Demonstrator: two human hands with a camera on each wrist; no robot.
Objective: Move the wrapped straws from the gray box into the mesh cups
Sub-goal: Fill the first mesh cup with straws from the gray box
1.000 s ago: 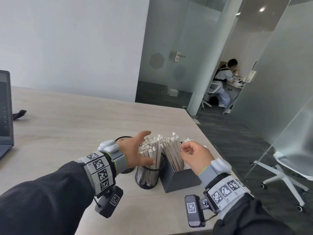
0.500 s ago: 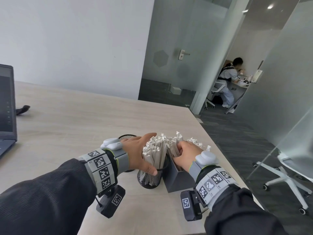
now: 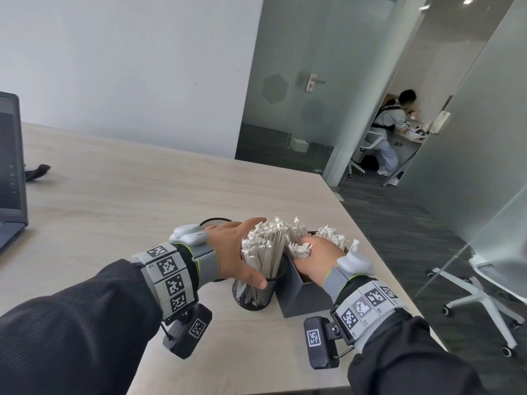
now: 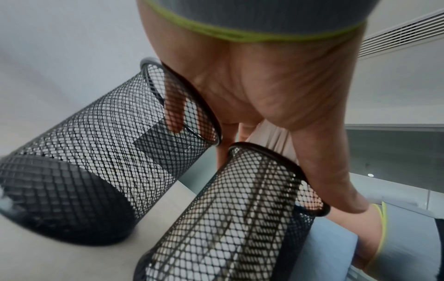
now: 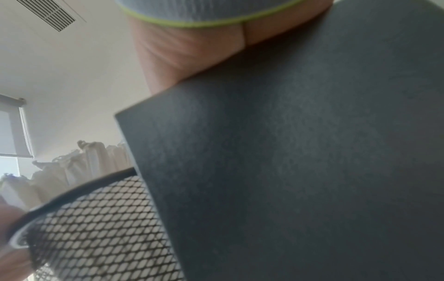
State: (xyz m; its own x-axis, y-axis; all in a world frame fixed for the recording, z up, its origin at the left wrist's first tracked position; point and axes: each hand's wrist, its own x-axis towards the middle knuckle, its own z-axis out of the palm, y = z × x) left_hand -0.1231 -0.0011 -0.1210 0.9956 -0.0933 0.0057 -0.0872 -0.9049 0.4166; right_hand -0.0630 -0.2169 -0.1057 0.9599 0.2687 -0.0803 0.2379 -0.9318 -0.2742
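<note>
Two black mesh cups stand on the table. The near cup [image 3: 253,295] [image 4: 240,218] is packed with wrapped straws [image 3: 265,249], and my left hand [image 3: 242,252] [image 4: 264,95] holds that bundle between thumb and fingers. The far cup [image 3: 214,222] [image 4: 96,142] sits behind my left wrist. The gray box [image 3: 305,297] [image 5: 300,161] touches the near cup's right side. My right hand [image 3: 313,258] reaches down into the box and grips a bunch of straws [image 3: 299,249]; its fingertips are hidden. More straws [image 3: 330,235] stand at the box's far side.
A dark laptop [image 3: 11,172] is at the table's left edge, with a black strap [image 3: 37,171] beside it. The table's right edge [image 3: 385,269] runs just past the box. Office chairs and glass partitions lie beyond, where a seated person works at another desk.
My right hand has dropped from above the gray box down into it, among the straws. My left hand has stayed round the bundle in the near cup.
</note>
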